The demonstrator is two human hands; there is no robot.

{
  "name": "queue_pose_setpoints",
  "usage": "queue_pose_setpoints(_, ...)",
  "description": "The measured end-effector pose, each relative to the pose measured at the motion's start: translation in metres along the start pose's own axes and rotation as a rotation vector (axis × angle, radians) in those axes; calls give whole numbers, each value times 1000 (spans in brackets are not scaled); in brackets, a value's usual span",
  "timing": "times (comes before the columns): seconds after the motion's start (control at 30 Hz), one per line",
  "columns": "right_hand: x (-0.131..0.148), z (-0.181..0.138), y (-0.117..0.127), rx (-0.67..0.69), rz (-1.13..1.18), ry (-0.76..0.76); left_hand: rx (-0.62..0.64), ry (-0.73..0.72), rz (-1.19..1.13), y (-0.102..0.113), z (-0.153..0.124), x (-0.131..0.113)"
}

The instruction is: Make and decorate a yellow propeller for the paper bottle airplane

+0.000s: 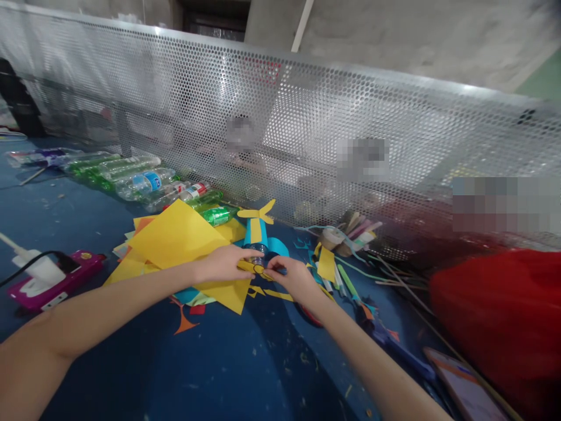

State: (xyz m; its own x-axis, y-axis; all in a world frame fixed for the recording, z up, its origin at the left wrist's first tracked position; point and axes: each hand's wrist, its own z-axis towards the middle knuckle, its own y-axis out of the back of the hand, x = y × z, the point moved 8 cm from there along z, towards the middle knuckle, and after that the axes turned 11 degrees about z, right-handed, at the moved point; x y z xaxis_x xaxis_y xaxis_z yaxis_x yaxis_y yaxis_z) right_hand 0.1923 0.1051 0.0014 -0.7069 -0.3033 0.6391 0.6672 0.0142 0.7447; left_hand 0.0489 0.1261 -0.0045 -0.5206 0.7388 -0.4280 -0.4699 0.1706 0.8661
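A clear plastic bottle point(258, 248) lies with its neck end toward me, wrapped in blue paper with a yellow strip and yellow paper fins at the far end. My left hand point(223, 263) is closed around its near end, thumb low and fingers over the top. At the cap end sits a yellow paper piece point(246, 266) with a round centre. My right hand point(291, 275) pinches the right side of that piece between thumb and fingertips. A curved blue paper piece point(277, 248) stands out beside the bottle. Fingers partly hide the bottle's neck.
Yellow paper sheets point(175, 234) are stacked at left, with several plastic bottles point(144, 182) behind. A magenta power strip point(52, 283) lies far left. Markers point(346, 283), paper scraps and tape rolls point(332, 237) lie right, near a blue glue gun point(403, 354). A perforated metal panel point(280, 128) bounds the back.
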Motion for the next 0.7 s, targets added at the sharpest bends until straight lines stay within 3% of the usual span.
queue_pose_setpoints(0.7, 3, 6, -3, -3, -52, -22, -61, 2, -102, -7, 6, 5)
